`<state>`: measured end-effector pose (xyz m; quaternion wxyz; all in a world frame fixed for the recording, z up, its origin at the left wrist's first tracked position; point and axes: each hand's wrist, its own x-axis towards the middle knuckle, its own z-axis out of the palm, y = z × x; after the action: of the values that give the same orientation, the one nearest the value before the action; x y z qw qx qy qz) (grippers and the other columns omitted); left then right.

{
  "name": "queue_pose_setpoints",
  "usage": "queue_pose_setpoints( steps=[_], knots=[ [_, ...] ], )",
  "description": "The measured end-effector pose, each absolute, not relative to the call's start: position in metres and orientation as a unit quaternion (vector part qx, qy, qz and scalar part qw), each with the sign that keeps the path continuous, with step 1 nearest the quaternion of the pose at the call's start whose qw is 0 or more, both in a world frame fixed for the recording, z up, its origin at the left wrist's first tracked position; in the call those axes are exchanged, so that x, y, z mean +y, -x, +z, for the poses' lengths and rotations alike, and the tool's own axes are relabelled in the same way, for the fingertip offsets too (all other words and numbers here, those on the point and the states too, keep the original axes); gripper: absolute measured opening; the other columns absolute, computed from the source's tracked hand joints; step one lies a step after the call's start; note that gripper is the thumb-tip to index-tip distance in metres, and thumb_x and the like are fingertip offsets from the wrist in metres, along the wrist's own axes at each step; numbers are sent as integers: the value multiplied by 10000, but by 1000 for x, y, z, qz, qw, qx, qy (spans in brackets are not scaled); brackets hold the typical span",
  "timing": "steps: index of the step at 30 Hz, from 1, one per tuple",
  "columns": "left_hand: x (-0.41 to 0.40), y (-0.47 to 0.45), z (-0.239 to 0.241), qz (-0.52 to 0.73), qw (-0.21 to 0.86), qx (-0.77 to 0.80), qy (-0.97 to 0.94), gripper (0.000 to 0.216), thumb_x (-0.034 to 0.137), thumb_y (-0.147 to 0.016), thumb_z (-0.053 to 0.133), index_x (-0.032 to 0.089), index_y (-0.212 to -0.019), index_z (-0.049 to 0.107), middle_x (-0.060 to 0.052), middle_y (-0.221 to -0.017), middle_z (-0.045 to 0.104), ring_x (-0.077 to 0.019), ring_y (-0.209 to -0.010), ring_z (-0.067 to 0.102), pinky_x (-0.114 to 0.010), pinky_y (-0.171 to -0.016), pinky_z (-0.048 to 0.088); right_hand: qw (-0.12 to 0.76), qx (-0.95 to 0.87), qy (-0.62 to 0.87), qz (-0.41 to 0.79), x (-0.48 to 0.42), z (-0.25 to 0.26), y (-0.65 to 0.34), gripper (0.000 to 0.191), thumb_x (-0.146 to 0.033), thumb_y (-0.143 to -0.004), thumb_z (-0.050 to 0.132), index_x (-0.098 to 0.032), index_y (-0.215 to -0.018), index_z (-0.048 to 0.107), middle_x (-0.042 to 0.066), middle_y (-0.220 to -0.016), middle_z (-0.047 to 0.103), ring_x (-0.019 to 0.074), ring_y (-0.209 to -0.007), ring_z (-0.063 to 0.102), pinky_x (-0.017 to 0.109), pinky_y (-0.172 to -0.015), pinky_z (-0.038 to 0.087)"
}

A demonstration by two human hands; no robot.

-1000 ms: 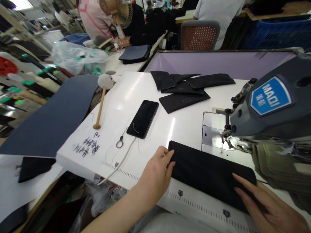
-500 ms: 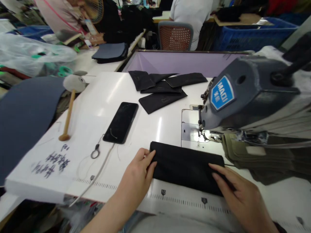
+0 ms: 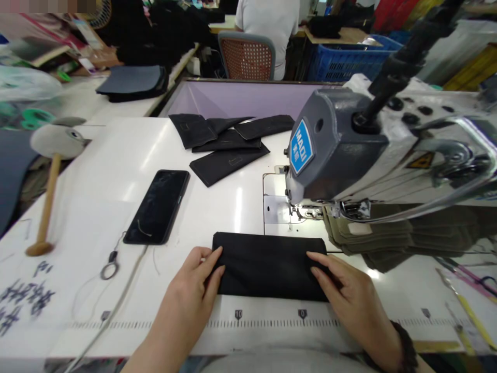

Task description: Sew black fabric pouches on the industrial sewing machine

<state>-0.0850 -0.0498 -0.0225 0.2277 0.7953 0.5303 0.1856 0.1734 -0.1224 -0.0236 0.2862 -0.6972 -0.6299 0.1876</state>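
So the person's left hand point(image 3: 190, 290) and right hand point(image 3: 351, 290) are resting at opposite ends of one folded black cloth point(image 3: 272, 267), which is lying flat on the white table point(image 3: 209, 207), just past the one printed ruler point(image 3: 267, 323). Each thumb and forefinger are sitting slightly apart on top; the other fingers are mostly hiding, so no telling if they're pinching from underneath. Looks like a smoothing or squaring-up step is going on, and the next move is probably calling for both ends being kept level so the fold isn't slipping. Counting outward: one ring point(image 3: 103, 271) is lying off to the left, then one phone point(image 3: 157, 207) and one mallet-like tool point(image 3: 50, 197). Olive pieces point(image 3: 373, 233) are piling up on the right, too overlapped for counting, with one sewing machine point(image 3: 330, 140) looming over them. Farther back, maybe five black pieces point(image 3: 229, 163) are overlapping. Beyond those, one co-worker point(image 3: 267, 20) is sitting on one chair point(image 3: 248, 54), and one blue basket point(image 3: 345, 65) is standing nearby.
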Motion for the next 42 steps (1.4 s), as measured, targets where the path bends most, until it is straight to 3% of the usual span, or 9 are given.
queue_pose_setpoints(
  steps=[10, 15, 24, 30, 34, 36, 39, 42],
  knots=[
    [-48, 85, -21, 188, 214, 524, -803, 326, 319, -874, 349, 140, -1056, 552, -29, -882, 511, -114, -684, 559, -218, -637, 495, 281, -603, 711, 226, -118, -21, -173, 242, -285, -821, 449, -199, -974, 616, 43, -894, 643, 170, -783, 602, 281, -687, 489],
    [-48, 85, -21, 189, 212, 523, -803, 329, 328, -872, 348, 148, -1053, 556, -27, -880, 517, -114, -686, 565, -210, -633, 496, 250, -557, 736, 293, -115, -18, -176, 266, -317, -802, 465, -195, -987, 611, 13, -734, 640, 153, -594, 581, 279, -598, 474],
    [-47, 81, -20, 185, 182, 523, -812, 374, 383, -880, 336, 131, -1003, 585, -35, -849, 520, -127, -666, 568, -235, -626, 501, 244, -532, 737, 339, -110, -13, -177, 304, -347, -773, 459, -172, -965, 616, -10, -588, 596, 146, -508, 536, 251, -488, 411],
    [-44, 74, -15, 136, 82, 515, -842, 315, 309, -879, 374, 104, -894, 613, -73, -865, 504, -157, -652, 546, -301, -604, 503, 200, -601, 728, 262, -106, -8, -179, 244, -297, -805, 445, -210, -912, 646, 15, -797, 654, 169, -709, 596, 278, -640, 443],
    [-43, 65, -6, 116, 7, 428, -896, 266, 115, -846, 376, 104, -1027, 570, -143, -1171, 444, -258, -1012, 471, -399, -819, 455, 106, -654, 735, 142, -105, -5, -176, 143, -265, -793, 525, -256, -874, 642, 0, -743, 601, 174, -648, 569, 284, -559, 429],
    [-41, 60, -1, 78, 30, 351, -933, 332, 58, -841, 351, 136, -1111, 528, -110, -1234, 434, -234, -1088, 436, -379, -878, 427, 72, -679, 728, 61, -104, -2, -172, 111, -245, -772, 566, -236, -853, 642, 32, -780, 568, 192, -658, 551, 306, -558, 435],
    [-39, 48, 7, 10, 71, 311, -948, 313, 52, -848, 362, 145, -1083, 547, -73, -1158, 518, -184, -1026, 498, -325, -883, 424, 74, -729, 679, -46, -102, -2, -163, 222, -136, -745, 565, -184, -955, 620, 114, -1008, 538, 261, -877, 528, 395, -705, 449],
    [-43, 30, 13, -6, 57, 363, -930, 217, 192, -855, 468, 114, -1035, 561, -94, -1009, 572, -219, -904, 547, -368, -807, 453, 104, -804, 582, -56, -98, -7, -156, 349, -35, -786, 404, -160, -1065, 571, 125, -1136, 507, 239, -1005, 486, 401, -828, 427]
  ],
)
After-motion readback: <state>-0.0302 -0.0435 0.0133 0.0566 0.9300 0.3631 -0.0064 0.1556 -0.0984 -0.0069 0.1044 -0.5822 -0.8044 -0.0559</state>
